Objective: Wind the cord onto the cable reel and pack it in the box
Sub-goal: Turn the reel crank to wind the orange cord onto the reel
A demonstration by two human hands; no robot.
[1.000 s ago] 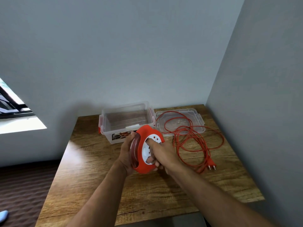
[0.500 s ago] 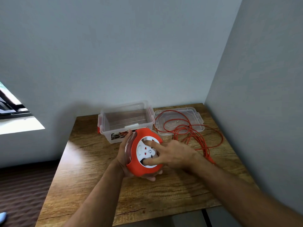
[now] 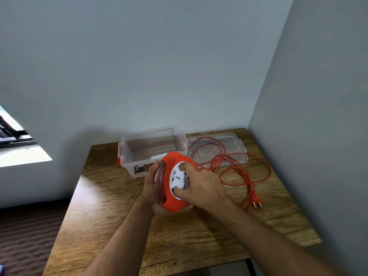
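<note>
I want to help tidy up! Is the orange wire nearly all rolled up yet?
Not yet. Some turns already sit inside the cable reel. The left hand holds it while the right hand grips its white face. Most of the orange cord lies loose on the table, its plug too. The clear box holds nothing, its lid beside it.

Single view from the camera on my head, facing forward and down, close above the brown wooden tabletop [image 3: 123, 220] toward its far right corner between grey walls [image 3: 159, 66].
</note>
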